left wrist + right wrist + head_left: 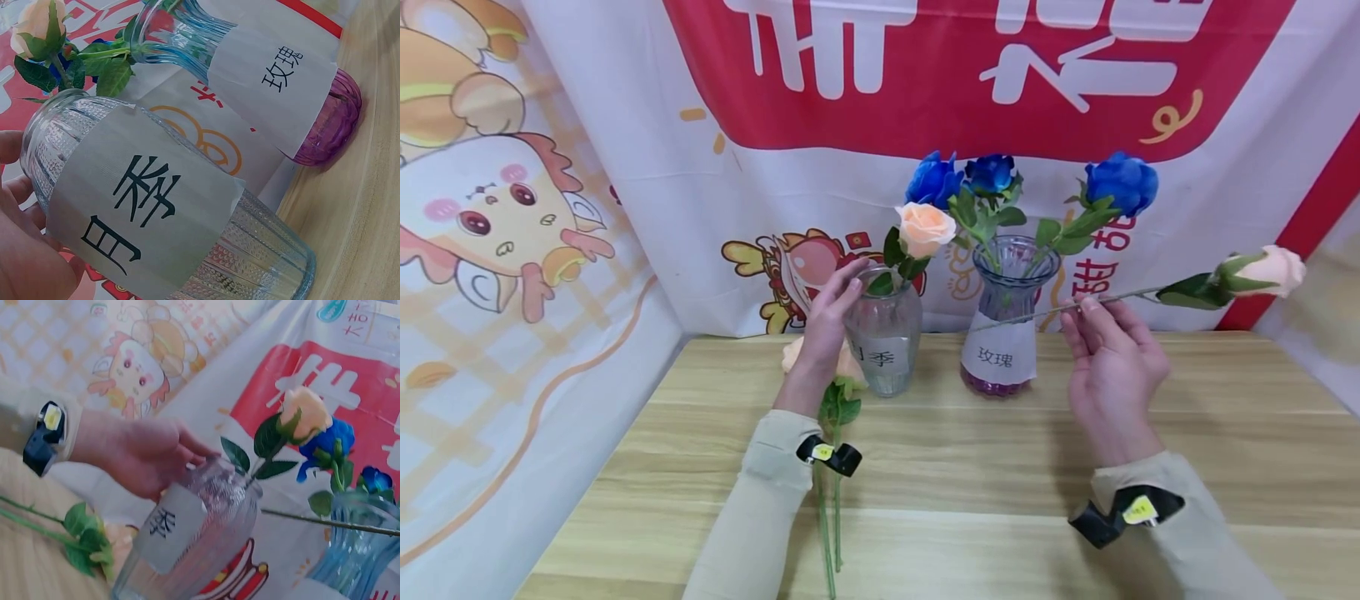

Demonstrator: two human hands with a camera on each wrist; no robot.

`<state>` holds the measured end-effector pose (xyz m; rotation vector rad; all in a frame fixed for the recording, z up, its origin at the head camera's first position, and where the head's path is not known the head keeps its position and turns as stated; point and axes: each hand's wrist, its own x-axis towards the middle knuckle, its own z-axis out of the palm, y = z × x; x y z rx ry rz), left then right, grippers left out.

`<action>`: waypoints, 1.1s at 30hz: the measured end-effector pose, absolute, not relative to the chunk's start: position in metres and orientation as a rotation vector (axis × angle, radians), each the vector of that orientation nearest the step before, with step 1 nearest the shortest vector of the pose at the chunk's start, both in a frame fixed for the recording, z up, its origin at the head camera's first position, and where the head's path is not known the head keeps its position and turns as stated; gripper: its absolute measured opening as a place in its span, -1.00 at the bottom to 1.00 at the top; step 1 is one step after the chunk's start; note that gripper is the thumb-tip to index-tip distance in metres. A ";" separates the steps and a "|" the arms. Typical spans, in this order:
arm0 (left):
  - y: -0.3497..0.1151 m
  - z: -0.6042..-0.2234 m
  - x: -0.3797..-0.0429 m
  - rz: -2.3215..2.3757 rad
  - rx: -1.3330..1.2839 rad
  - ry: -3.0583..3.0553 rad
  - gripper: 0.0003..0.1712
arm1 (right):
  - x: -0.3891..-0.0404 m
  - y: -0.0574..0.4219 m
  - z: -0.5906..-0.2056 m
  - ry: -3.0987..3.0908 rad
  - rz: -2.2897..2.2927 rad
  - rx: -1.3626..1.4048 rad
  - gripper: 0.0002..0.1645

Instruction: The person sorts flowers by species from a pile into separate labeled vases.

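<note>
My left hand (826,321) holds the clear glass vase (901,321) by its upper left side, fingers near the rim. The vase stands upright with one peach rose (927,229) in it and a paper label (144,203) on its front. Between thumb and fingers, my right hand (1116,367) pinches the stem of another peach rose (1262,272). Its bloom points right, and the bare stem end (325,520) reaches left, passing in front of the blue-tinted vase (1017,287) in the head view. That labelled vase has a purple base and holds blue roses (1122,183).
Peach roses with green stems (837,500) lie on the wooden table (940,517) beside the left forearm. A printed red and white cloth (820,125) hangs behind the vases, and a cartoon-patterned cloth (497,217) covers the left side.
</note>
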<state>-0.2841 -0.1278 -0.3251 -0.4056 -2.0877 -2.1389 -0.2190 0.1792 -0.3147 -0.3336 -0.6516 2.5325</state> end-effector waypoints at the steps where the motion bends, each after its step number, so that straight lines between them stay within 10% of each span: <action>1: -0.128 -0.325 -0.284 -2.141 -0.407 -2.085 -0.43 | -0.218 0.176 -0.313 -0.660 2.532 -0.327 -0.62; 33: -0.128 -0.325 -0.283 -2.122 -0.405 -2.100 -0.44 | -0.227 0.081 -0.288 -0.954 2.341 -0.095 -0.79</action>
